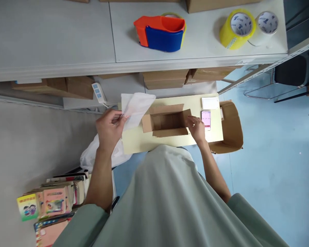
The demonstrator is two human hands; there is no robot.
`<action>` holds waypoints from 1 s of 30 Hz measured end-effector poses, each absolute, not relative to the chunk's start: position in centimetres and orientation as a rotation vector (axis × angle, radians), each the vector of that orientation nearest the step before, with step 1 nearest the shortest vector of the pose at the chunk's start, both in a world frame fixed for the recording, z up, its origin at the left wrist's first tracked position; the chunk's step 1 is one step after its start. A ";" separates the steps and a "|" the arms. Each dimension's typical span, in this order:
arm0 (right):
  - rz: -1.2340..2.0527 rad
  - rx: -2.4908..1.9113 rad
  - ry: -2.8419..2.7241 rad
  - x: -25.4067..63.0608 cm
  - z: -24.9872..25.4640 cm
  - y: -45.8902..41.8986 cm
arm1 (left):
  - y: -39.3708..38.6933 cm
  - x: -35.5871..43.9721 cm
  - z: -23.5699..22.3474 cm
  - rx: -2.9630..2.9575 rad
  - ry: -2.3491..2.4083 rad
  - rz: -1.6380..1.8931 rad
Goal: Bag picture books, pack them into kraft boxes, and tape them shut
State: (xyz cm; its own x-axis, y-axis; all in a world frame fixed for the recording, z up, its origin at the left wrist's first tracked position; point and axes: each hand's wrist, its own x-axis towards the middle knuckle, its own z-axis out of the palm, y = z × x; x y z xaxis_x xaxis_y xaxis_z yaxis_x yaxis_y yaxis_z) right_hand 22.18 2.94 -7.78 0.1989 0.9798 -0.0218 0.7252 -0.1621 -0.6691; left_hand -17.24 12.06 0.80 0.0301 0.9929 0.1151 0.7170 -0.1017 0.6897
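My left hand (109,128) pinches a thin white sheet or flat pouch (139,108) by its left edge, over the left part of the pale table. Whether it is paper or plastic I cannot tell. A small open cardboard box (167,132) stands in the middle of the table, its flaps folded outward and the visible inside bare. At its right end, my right hand (196,128) has its fingers curled against the flap and seems to grip it. Just right of that hand lies a phone (206,120) with a lit pink screen, below a white card-like item (210,103).
A shelf (67,34) runs above the table, bearing a red-and-blue tape dispenser (162,34) and tape rolls (237,29). Beside the table are a larger open carton (233,130) at right and a white plastic bag (89,152) at left. Books (56,199) are stacked at lower left.
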 end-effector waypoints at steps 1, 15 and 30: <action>0.642 -1.949 -1.589 22.6 -8.1 3.0 | 12.0 -16.0 1.7 1.919 1.686 0.777; 0.824 -1.865 -1.630 25.8 -10.7 3.3 | 10.9 -2.1 -4.1 2.134 1.392 0.098; 0.809 -1.826 -1.649 26.0 -10.9 2.3 | 11.2 0.2 -13.2 2.077 1.428 -0.098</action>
